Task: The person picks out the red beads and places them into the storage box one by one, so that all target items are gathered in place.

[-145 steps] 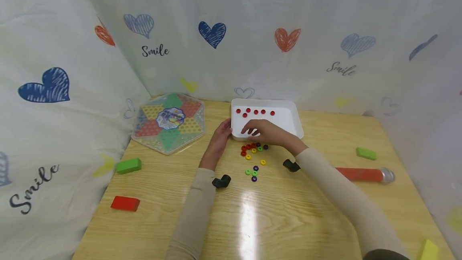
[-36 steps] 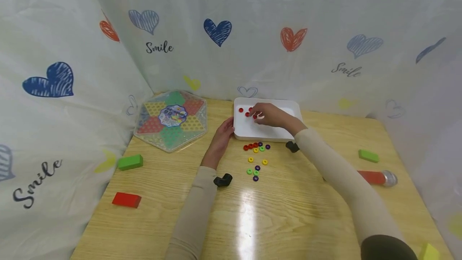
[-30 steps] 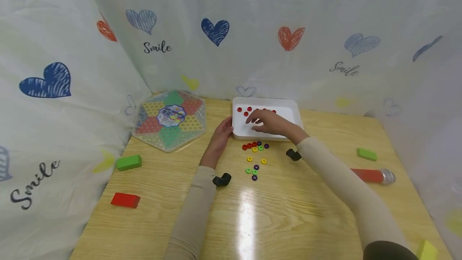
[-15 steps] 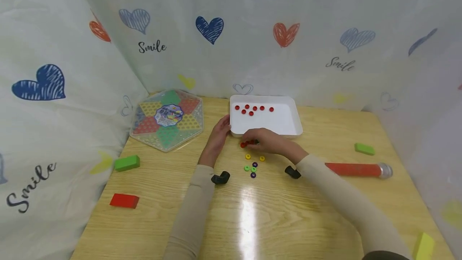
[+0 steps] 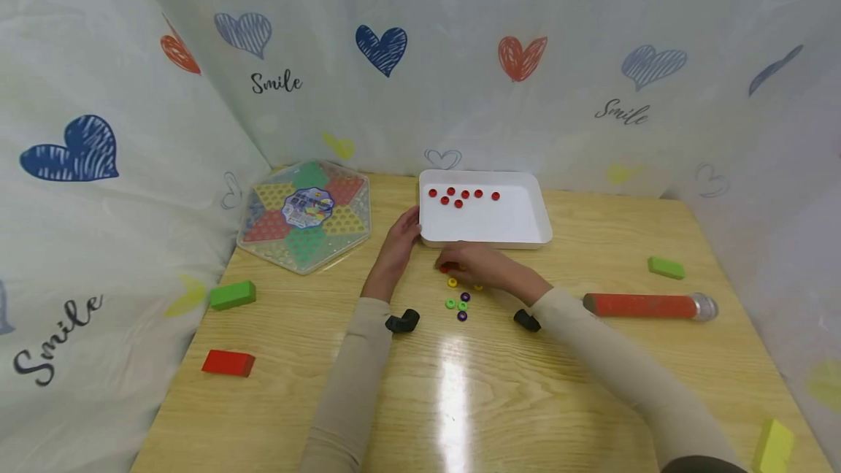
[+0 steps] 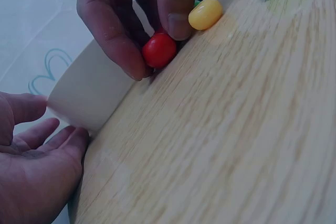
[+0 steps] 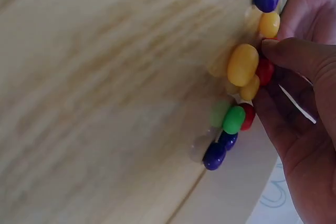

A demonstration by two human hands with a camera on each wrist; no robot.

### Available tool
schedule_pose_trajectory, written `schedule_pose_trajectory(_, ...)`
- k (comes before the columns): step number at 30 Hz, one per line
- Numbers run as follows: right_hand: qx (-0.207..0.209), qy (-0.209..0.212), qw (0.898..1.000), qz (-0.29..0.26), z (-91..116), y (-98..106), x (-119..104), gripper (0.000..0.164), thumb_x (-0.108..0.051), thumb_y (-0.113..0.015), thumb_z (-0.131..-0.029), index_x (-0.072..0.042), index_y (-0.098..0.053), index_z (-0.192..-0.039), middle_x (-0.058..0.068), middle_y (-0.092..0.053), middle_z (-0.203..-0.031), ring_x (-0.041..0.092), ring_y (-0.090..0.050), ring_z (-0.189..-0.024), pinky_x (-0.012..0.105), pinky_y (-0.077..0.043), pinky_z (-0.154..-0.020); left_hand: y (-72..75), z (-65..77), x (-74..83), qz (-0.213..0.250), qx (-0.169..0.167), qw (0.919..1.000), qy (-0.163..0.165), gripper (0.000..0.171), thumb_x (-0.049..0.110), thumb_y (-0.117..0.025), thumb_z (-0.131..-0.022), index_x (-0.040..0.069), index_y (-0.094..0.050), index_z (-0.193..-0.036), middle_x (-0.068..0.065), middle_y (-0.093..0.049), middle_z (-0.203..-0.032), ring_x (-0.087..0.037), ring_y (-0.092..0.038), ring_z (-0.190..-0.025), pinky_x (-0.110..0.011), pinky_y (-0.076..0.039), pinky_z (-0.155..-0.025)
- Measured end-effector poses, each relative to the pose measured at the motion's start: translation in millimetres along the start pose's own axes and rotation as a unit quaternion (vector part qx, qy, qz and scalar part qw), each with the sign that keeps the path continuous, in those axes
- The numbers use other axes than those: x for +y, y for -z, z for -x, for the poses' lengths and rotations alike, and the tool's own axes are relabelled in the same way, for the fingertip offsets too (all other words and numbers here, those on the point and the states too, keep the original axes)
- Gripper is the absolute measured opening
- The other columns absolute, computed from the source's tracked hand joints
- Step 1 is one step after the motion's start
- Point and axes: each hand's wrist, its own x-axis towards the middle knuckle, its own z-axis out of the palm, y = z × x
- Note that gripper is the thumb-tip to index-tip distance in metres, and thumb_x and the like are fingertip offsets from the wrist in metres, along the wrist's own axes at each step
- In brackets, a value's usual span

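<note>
My right hand (image 5: 482, 265) is just in front of the white tray (image 5: 502, 228), low over the table. Its thumb and fingers pinch a red bead (image 6: 159, 51), seen best in the left wrist view. My left hand (image 5: 396, 250) rests at the tray's left front corner, thumb and fingers touching the wall. Several red beads (image 5: 465, 194) lie in the back left part of the tray. Close by my right fingers are a yellow bead (image 7: 243, 65), a green bead (image 7: 234, 119) and purple beads (image 7: 214, 156). In the head view, my right hand hides part of this group.
A hexagonal game board (image 5: 305, 217) lies left of the tray. A green block (image 5: 233, 295) and a red block (image 5: 228, 363) are at the left. At the right lie a red tube (image 5: 644, 305), another green block (image 5: 666, 267) and a yellow block (image 5: 773, 447). Patterned cloth stands behind.
The tray has gained a red bead in its nearer row. My right hand has come back from over the tray to the beads in front and now pinches a red one. My left hand stays put.
</note>
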Motion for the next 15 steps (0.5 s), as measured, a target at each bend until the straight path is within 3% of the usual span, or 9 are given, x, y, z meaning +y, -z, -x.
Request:
schedule_pose_trajectory(8,0.012,-0.001,1.0,-0.015,1.8,-3.0,-0.6,0.019,-0.02,-0.067,-0.092,-0.019,-0.07,-0.11,-0.009,-0.064,-0.105,0.003,-0.058,-0.095,0.022,-0.05,-0.087,-0.6,-2.9,-1.0,-0.005,0.003,1.0,0.003,0.047,0.008,-0.042,-0.102,0.011,-0.035,-0.148,-0.005,-0.037,-0.152,-0.014,-0.033,-0.14,-0.031,-0.028,-0.115)
schedule_pose_trajectory(15,0.034,-0.008,0.996,-0.078,6.6,1.5,-3.1,0.018,-0.019,-0.066,-0.092,-0.016,-0.069,-0.11,-0.009,-0.063,-0.104,0.004,-0.057,-0.093,0.024,-0.051,-0.084,-0.9,-0.4,-0.8,-0.001,0.001,1.0,-0.001,0.048,0.006,-0.04,-0.102,0.009,-0.034,-0.149,-0.007,-0.036,-0.153,-0.017,-0.031,-0.141,-0.033,-0.027,-0.116)
